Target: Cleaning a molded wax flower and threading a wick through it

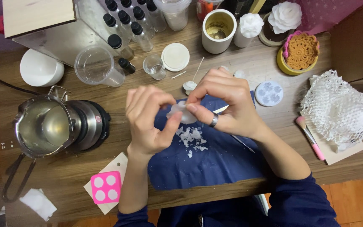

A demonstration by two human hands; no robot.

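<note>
Head view: our left hand (148, 120) and right hand (223, 105) pinch a small white wax piece (180, 112) between closed fingertips above the blue cloth (215, 159), where white flakes (192, 138) lie. We judge trimming to be in hand; further flaking calls for light, steady pressure. A metal melting pot (43, 126) stands well to the left.
</note>
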